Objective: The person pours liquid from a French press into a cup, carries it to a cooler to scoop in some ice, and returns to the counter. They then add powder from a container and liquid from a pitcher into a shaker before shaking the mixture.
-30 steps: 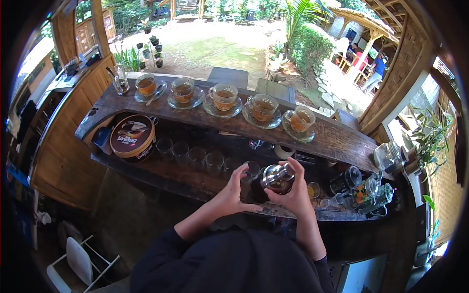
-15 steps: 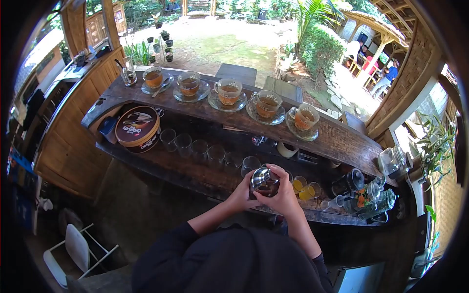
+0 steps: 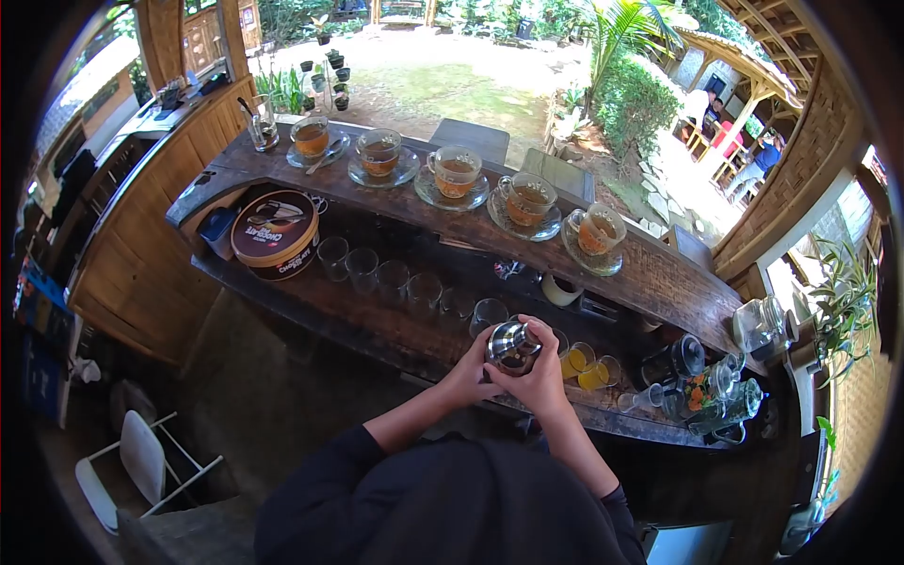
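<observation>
Both our hands enclose a small metal pot [image 3: 511, 345] over the lower wooden shelf [image 3: 358, 325]. Our left hand [image 3: 468, 377] curls its fingers against the pot's side; our right hand [image 3: 540, 377] wraps fingers over its top. Two glasses of yellow liquid [image 3: 584, 367] stand just beyond the right fingers.

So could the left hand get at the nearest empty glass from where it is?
Probably yes: the glass stands just beyond the left hand with nothing between, but that hand is busy gripping the metal pot together with the right hand.
</observation>
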Tool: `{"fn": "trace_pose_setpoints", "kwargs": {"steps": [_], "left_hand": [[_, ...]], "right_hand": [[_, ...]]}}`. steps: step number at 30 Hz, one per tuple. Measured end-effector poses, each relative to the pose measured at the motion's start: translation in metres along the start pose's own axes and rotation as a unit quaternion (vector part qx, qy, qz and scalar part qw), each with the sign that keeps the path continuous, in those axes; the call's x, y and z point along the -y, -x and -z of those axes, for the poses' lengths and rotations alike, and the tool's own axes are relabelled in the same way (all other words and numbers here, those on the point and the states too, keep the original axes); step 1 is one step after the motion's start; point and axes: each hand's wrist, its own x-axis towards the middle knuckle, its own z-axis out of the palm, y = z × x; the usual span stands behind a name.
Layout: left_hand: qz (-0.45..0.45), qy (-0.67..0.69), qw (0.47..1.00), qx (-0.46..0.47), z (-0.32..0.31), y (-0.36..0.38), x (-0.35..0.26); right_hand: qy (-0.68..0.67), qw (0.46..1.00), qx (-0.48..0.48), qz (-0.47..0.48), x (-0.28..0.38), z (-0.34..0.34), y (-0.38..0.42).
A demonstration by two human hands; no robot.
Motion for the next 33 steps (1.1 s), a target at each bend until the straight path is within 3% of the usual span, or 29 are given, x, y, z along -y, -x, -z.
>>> {"fn": "trace_pose_setpoints", "kwargs": {"steps": [8,14,19,24,26,27,28,32,33], "left_hand": [[0.017,0.031,0.999,-0.011,-0.002,0.001,0.004],[-0.008,-0.033,0.999,-0.013,0.0,-0.001,0.004],[-0.005,0.006,1.0,-0.021,-0.007,0.002,0.003],[0.004,0.009,1.0,-0.009,-0.003,-0.001,0.004],[0.027,0.029,0.999,0.035,0.004,-0.003,0.0],[0.059,0.193,0.978,0.044,0.003,-0.002,-0.01],[0.057,0.193,0.978,0.049,0.008,-0.001,-0.013],[-0.027,0.185,0.981,0.052,0.016,-0.011,-0.032],[-0.074,0.083,0.993,0.032,0.015,-0.017,-0.036]], "right_hand": [[0.008,0.998,-0.054,0.04,-0.01,-0.008,0.006],[-0.003,1.0,0.023,0.01,-0.006,0.001,-0.003],[-0.008,0.998,-0.039,0.046,-0.014,-0.007,0.007],[0.019,0.998,-0.038,0.052,-0.016,-0.007,0.005],[0.015,0.997,-0.066,0.04,-0.016,-0.009,0.007],[0.014,0.997,-0.063,0.035,-0.015,-0.008,0.006],[0.018,0.997,-0.067,0.036,-0.014,-0.007,0.005],[0.016,0.996,-0.07,0.051,-0.015,-0.004,0.006],[0.013,0.996,-0.063,0.053,-0.014,-0.002,0.007]]}}
